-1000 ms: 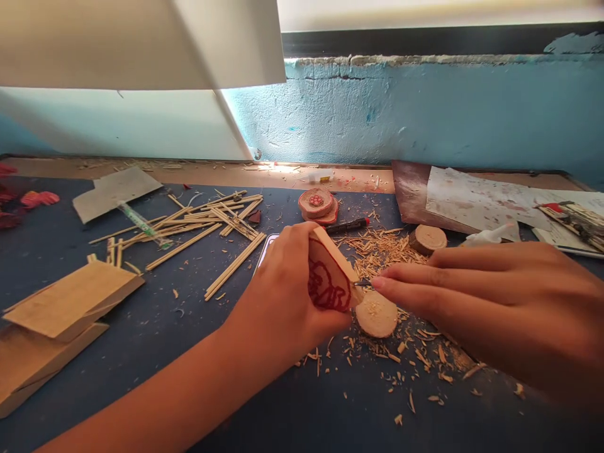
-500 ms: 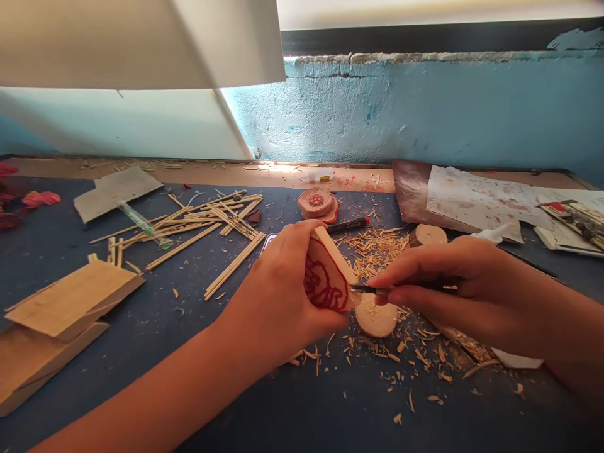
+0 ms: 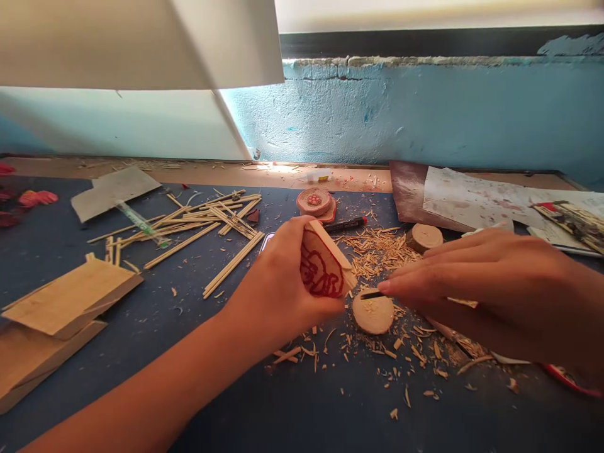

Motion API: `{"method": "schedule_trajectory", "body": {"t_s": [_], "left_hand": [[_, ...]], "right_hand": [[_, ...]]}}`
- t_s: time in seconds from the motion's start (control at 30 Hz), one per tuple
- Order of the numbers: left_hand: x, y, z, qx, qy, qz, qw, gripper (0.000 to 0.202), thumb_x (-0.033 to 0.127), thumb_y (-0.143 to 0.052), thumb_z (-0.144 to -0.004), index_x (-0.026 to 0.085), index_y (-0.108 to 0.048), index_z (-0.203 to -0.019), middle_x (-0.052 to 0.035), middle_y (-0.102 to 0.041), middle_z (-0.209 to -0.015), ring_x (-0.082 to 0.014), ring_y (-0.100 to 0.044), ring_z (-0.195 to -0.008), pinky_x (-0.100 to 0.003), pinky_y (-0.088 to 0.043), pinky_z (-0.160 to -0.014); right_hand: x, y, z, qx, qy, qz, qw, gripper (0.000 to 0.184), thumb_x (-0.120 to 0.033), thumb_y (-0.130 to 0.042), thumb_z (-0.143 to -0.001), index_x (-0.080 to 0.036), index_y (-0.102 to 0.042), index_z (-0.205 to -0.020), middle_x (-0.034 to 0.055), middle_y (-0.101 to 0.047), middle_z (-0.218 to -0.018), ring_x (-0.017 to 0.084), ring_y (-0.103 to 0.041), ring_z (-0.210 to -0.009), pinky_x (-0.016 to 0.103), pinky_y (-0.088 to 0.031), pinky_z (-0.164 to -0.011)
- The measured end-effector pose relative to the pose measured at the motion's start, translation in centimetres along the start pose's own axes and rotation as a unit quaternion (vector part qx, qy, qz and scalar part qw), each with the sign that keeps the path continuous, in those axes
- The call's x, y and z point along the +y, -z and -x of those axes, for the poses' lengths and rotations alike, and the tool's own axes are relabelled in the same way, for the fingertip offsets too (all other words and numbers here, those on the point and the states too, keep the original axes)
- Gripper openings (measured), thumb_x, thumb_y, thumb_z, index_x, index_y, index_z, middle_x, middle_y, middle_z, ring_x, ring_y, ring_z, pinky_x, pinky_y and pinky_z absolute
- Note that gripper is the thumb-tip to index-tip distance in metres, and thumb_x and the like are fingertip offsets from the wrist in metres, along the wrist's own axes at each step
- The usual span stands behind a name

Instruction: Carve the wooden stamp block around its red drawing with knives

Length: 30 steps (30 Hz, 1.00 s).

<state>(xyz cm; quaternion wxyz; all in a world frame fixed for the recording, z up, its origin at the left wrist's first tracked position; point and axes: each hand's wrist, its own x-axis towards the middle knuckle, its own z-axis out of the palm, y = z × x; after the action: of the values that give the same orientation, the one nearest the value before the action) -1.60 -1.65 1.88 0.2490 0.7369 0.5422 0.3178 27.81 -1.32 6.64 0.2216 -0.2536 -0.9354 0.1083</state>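
My left hand [image 3: 278, 277] is closed round a wooden block [image 3: 325, 264], tilted so that the dark red line drawing on its face shows. Pale cut wood is visible at the block's lower right corner. In my right hand [image 3: 472, 283] is a slim carving tool with a dark tip [image 3: 372, 294]; its handle is hidden by the fingers. The tip is apart from the block, just to its right, over a round wood slice [image 3: 374, 313] that lies on the table.
Wood shavings [image 3: 377, 248] are scattered across the dark blue table. Thin sticks [image 3: 193, 223] lie left of centre, wooden boards [image 3: 70, 296] at far left. Behind the block are a marker [image 3: 349, 223] and a red-edged wood slice [image 3: 314, 200]. Stained paper [image 3: 462, 195] lies back right.
My right hand has pulled the tool's tip away from the block's edge, slightly right and down, and turned more palm down. My left hand still grips the block, almost in place.
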Motion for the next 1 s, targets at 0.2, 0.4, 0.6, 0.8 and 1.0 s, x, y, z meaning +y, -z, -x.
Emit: {"method": "schedule_trajectory", "body": {"t_s": [0.2,0.4,0.6,0.8,1.0], "left_hand": [[0.2,0.3,-0.2,0.07,0.017,0.016,0.997,0.073,0.029,-0.097,-0.073,0.027,-0.059,-0.135,-0.0043,-0.078,-0.125,-0.0297,-0.078,-0.109,-0.05,-0.067,-0.107],[0.8,0.8,-0.3,0.079,0.053,0.02,0.995,0.07,0.045,-0.103,-0.07,0.029,-0.061,-0.124,-0.0016,-0.079,-0.109,-0.0276,-0.076,-0.089,-0.046,-0.067,-0.085],[0.6,0.7,-0.2,0.073,0.058,0.034,0.995,0.07,0.049,-0.105,-0.07,0.029,-0.062,-0.12,-0.0014,-0.081,-0.109,-0.0292,-0.078,-0.094,-0.05,-0.067,-0.095],[0.3,0.8,-0.5,0.083,0.077,-0.009,0.994,0.068,0.055,-0.103,-0.069,0.029,-0.059,-0.114,-0.0011,-0.08,-0.101,-0.029,-0.076,-0.086,-0.042,-0.057,-0.072],[0.6,0.8,-0.5,0.081,0.07,-0.007,0.994,0.065,0.05,-0.103,-0.07,0.03,-0.055,-0.11,0.0004,-0.077,-0.101,-0.0276,-0.075,-0.088,-0.046,-0.065,-0.085]], "right_hand": [[-1.0,0.4,-0.6,0.02,-0.043,0.034,0.998,0.023,-0.022,-0.065,-0.121,-0.025,-0.087,-0.125,-0.0042,-0.084,-0.082,0.009,-0.072,-0.059,0.024,-0.049,-0.053],[-1.5,-0.5,-0.5,0.06,-0.083,0.076,0.992,0.03,-0.025,-0.065,-0.119,-0.026,-0.09,-0.135,-0.0003,-0.092,-0.094,0.016,-0.08,-0.065,0.027,-0.06,-0.056],[-1.4,-0.8,-0.9,0.071,-0.077,0.073,0.992,0.032,-0.023,-0.07,-0.115,-0.029,-0.092,-0.136,-0.0017,-0.095,-0.107,0.016,-0.085,-0.074,0.025,-0.059,-0.055],[-2.2,-0.5,-0.2,0.098,-0.16,-0.011,0.982,0.027,-0.036,-0.074,-0.116,-0.041,-0.092,-0.136,-0.0055,-0.087,-0.082,0.013,-0.067,-0.049,0.024,-0.051,-0.042],[-2.1,-0.9,-0.4,0.06,-0.121,0.008,0.991,0.032,-0.034,-0.067,-0.12,-0.031,-0.091,-0.14,-0.0026,-0.088,-0.082,0.01,-0.067,-0.048,0.023,-0.048,-0.041]]}}
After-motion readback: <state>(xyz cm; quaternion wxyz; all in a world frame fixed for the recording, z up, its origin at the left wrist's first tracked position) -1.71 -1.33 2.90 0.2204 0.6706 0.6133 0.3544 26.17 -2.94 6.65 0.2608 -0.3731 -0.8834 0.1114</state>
